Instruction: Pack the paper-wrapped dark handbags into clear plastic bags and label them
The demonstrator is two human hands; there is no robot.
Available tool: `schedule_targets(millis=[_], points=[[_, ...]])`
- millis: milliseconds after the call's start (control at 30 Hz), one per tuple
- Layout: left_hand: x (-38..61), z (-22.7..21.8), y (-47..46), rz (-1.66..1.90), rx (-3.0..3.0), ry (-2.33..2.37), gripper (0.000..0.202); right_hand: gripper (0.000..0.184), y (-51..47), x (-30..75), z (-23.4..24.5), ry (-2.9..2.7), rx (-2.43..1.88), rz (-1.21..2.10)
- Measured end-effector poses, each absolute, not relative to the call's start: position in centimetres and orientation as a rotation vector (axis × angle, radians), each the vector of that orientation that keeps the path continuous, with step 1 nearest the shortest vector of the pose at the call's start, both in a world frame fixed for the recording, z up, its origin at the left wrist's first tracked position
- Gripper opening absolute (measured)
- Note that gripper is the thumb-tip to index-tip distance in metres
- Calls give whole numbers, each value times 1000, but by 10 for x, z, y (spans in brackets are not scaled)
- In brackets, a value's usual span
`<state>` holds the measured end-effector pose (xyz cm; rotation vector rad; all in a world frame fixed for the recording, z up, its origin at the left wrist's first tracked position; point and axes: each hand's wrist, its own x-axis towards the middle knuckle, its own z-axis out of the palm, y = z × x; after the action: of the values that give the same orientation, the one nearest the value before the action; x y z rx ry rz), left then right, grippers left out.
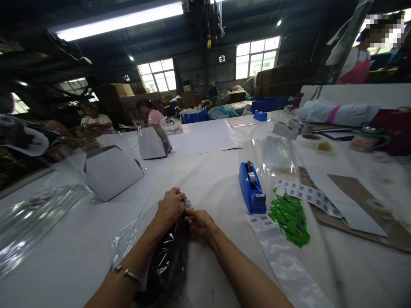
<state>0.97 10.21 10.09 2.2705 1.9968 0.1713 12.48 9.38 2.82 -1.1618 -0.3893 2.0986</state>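
A dark item with small gold-coloured studs, apparently a handbag, lies in a clear plastic bag [168, 259] at the table's near edge. My left hand [171, 205] presses down on its far end, fingers curled over the gathered plastic. Close beside it, my right hand [201, 222] pinches the plastic at the same end. Part of the item is covered by my left forearm, which wears a bracelet. To the right stands a blue tape dispenser [252, 190].
Two white-and-dark wrapped bags [112, 173] stand at the left, near clear plastic sleeves [38, 222]. Green tags [290, 220], barcode stickers [308, 194] and cardboard [359, 192] lie at the right, with a mug [369, 139] behind. Other people sit across the room.
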Motion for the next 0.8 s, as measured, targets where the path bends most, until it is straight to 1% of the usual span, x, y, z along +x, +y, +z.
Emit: schedule_targets(millis=[200,333,400,533,633,667,700,733,767,800], points=[[12,104,102,197,2268,1975,25,50,87,125,15,-513,-1300,2190],[10,103,103,215,2306,1944,25,53,74,128,15,-667,-1389,2173],[10,104,104,229,2324,1924,25,50,61,136,14,-778,-1423,2155],[7,114,99,288,2362,1872,22,33,16,168,15,-984,-1355,2039],[0,124,80,307,2431,1744,23,24,-27,192,23,-1181,-1239,1851],[-4,126,70,285,2461,1670,23,25,-42,196,25,-1303,-1207,1753],[-9,128,58,244,2490,1586,23,35,-55,198,27,-1444,-1179,1640],[-15,129,46,188,2515,1504,22,51,-67,198,28,-1587,-1162,1520],[-20,130,33,124,2533,1433,22,64,-76,196,27,-1722,-1160,1409],[-25,130,20,61,2545,1382,22,65,-82,192,26,-1832,-1170,1316]])
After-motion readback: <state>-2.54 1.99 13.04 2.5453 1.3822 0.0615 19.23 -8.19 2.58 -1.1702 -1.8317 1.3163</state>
